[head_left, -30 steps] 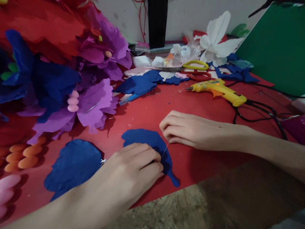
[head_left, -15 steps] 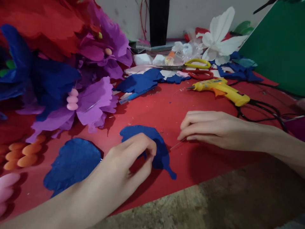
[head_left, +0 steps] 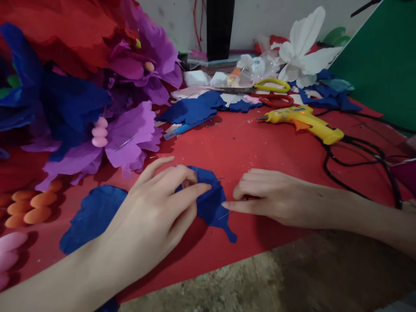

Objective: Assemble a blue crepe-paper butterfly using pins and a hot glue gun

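Note:
A dark blue petal-shaped piece (head_left: 211, 203) with a narrow tail lies on the red sheet (head_left: 227, 147). Over its left part is my left hand (head_left: 162, 203), fingers apart, the index reaching across the blue piece and another finger lifted. What is under that palm is hidden. My right hand (head_left: 269, 195) is at the piece's right edge with curled fingers and thumb stretched out. A thin wire (head_left: 224, 215) runs out from under this hand over the blue piece near its tail. Another ruffled blue petal (head_left: 94, 214) is partly covered by my left forearm.
A yellow glue gun (head_left: 302, 121) with a black cord (head_left: 331, 169) lies at right. Behind are yellow-handled scissors (head_left: 273, 85), blue scraps (head_left: 188, 108) and a white flower (head_left: 302, 52). Large purple flowers (head_left: 130, 130) and orange oval pieces (head_left: 42, 206) fill the left.
My right hand has moved left and down, bringing the wire over the blue piece. My left hand has shifted up and left, its fingers spreading.

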Available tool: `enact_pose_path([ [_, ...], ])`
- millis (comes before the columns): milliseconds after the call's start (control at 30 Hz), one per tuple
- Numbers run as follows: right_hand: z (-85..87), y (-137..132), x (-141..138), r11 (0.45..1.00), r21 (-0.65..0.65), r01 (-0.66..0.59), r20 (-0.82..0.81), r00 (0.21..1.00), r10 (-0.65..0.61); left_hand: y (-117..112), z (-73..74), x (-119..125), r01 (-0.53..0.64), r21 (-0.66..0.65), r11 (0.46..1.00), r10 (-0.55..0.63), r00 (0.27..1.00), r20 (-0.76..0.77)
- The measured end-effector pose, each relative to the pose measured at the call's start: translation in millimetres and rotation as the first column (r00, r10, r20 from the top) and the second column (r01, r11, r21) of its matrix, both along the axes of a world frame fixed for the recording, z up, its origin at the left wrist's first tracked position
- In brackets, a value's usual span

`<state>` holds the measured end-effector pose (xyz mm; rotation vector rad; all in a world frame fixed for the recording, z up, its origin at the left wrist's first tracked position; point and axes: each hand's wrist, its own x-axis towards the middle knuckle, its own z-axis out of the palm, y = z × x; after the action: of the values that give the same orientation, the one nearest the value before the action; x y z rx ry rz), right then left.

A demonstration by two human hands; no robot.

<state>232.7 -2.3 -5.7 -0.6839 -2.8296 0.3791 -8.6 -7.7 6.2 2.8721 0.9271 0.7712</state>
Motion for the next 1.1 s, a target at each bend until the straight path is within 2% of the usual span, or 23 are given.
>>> enact_pose_path([
  [100, 0.6, -0.1, 1.7, 0.994, 0.099, -0.056, -0.002, 0.998, 0.056, 1.2, -0.1, -0.9, -0.028, 0.059, 0.998, 0.032, 0.997, -0.069],
  [233, 1.9, -0.8, 1.8, 0.994, 0.092, -0.062, -0.004, 0.998, 0.062, 0.2, 2.6, 1.1, -0.078, 0.139, 0.987, 0.092, 0.991, -0.094],
  [367, 2.7, -0.9, 0.9, 0.993, 0.095, -0.067, -0.021, 0.997, 0.069, 1.5, 4.2, 2.8, -0.078, 0.222, 0.972, 0.122, 0.974, -0.193],
  [533, 3.2, -0.6, 2.0, 0.991, 0.115, -0.063, -0.012, 0.998, 0.064, 4.1, -3.3, 2.1, -0.083, 0.264, 0.961, 0.152, 0.956, -0.251],
  [667, 4.8, 3.6, 2.9, 0.98, 0.196, -0.04, -0.061, 0.997, 0.052, 4.1, -11.4, -0.5, -0.093, 0.248, 0.964, 0.143, 0.971, -0.19],
  [867, 5.2, 11.4, -4.7, 0.9, 0.432, -0.067, -0.067, 0.992, 0.106, 4.5, -12.9, -2.3, 0.059, 0.191, 0.98, -0.029, 0.987, -0.156],
  [967, 3.0, 13.0, -11.8, 0.881, 0.464, -0.089, -0.091, 0.985, 0.147, 4.9, -10.1, -0.5, 0.061, 0.126, 0.99, -0.04, 0.986, -0.161],
  [1100, -0.3, 12.5, -18.6, 0.888, 0.452, -0.08, -0.143, 0.977, 0.16, 4.5, -8.4, 0.2, 0.058, 0.115, 0.992, -0.04, 0.987, -0.155],
])
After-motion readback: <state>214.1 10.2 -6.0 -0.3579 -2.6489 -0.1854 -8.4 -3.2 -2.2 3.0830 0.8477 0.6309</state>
